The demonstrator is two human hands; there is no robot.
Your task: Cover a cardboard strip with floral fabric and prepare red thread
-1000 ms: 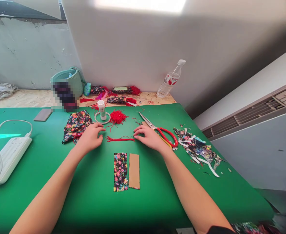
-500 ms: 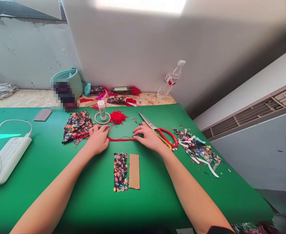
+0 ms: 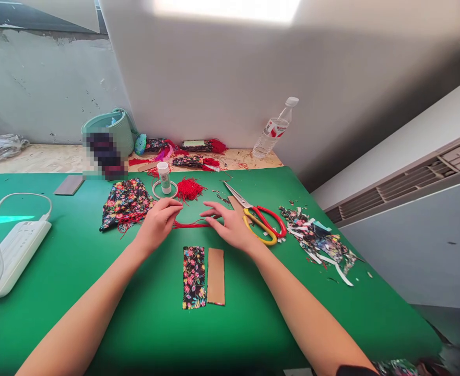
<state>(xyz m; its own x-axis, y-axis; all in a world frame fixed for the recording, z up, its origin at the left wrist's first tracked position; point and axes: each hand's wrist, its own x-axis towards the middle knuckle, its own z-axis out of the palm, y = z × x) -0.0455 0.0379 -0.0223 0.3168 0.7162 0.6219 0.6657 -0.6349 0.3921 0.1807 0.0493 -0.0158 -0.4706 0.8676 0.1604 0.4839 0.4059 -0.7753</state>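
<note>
Over the green table my left hand (image 3: 158, 223) is closed in a pinch, its fingertips near a thin strand hanging out of a red thread pile (image 3: 190, 189). What sits in the pinch is too small to make out. Opposite it, my right hand (image 3: 230, 225) is open, fingers apart, at the right end of a bundle of red threads (image 3: 192, 225) stretched between the hands. Closer to me, a floral fabric strip (image 3: 193, 277) lies beside a brown card strip (image 3: 216, 275). Scissors (image 3: 259, 215) with red and yellow handles rest just right of my right hand.
A glue stick (image 3: 164, 178) stands inside a white ring (image 3: 155, 193). Floral cloth (image 3: 127, 201) lies left. Fabric scraps (image 3: 319, 237) are heaped right. A power strip (image 3: 14, 256) sits far left; a water bottle (image 3: 272, 130) and tasselled floral pieces (image 3: 190, 161) are at the back.
My left hand has shifted slightly right, its fingers now pinched together. The right hand has moved left and its fingers have spread, uncovering the scissors' yellow handle.
</note>
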